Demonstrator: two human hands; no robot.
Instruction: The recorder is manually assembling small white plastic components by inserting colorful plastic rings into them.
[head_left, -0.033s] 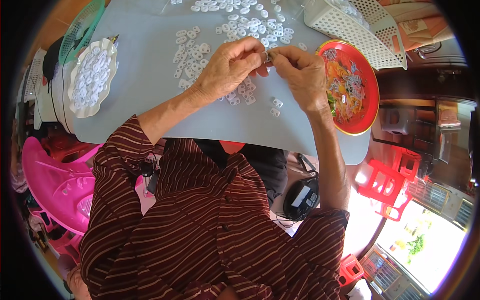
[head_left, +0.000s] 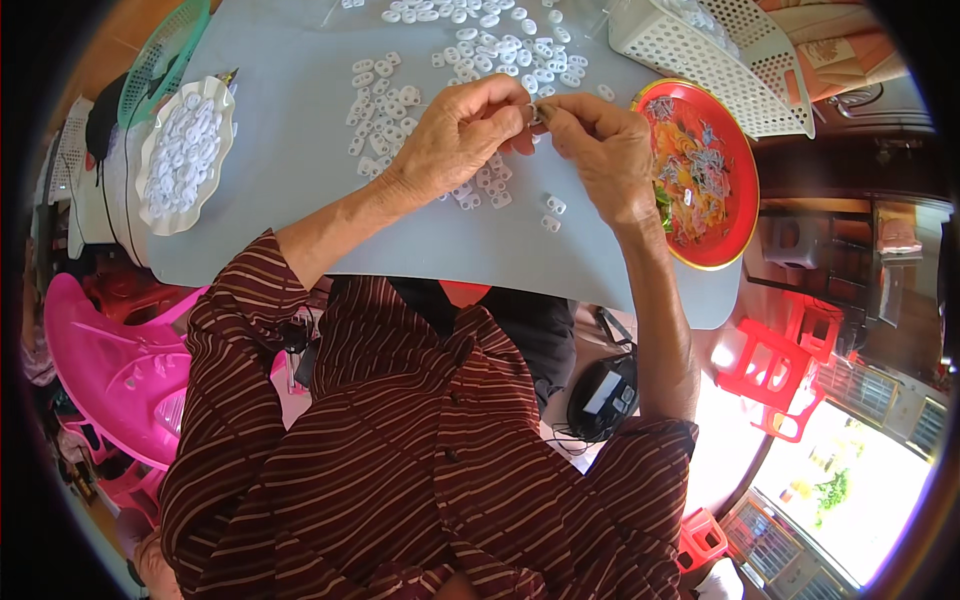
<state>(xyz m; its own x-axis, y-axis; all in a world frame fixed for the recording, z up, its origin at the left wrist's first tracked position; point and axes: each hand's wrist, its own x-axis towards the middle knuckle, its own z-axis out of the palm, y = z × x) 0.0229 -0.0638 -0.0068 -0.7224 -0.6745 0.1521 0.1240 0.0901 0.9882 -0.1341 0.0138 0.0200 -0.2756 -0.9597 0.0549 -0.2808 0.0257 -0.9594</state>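
Above the grey table, my two hands meet fingertip to fingertip. My left hand [head_left: 462, 132] is closed, pinching a small pale piece [head_left: 532, 113] mostly covered by the fingers. From the other side my right hand [head_left: 606, 150] presses thumb and forefinger together at that piece; anything in its pinch is too small to make out. Small white plastic pieces with two holes [head_left: 382, 68] lie scattered under and beyond the hands. Two more such pieces [head_left: 555, 205] sit apart, nearer me. Right of my right hand, a red round tray [head_left: 740, 190] holds many tiny grey slivers and one white piece.
A cream wavy-edged dish [head_left: 227, 128] full of white pieces stands at the table's left, beside a green basket [head_left: 150, 85]. A white perforated basket [head_left: 780, 90] stands at the far right. Pink chair [head_left: 100, 370] left; red stools [head_left: 765, 365] right.
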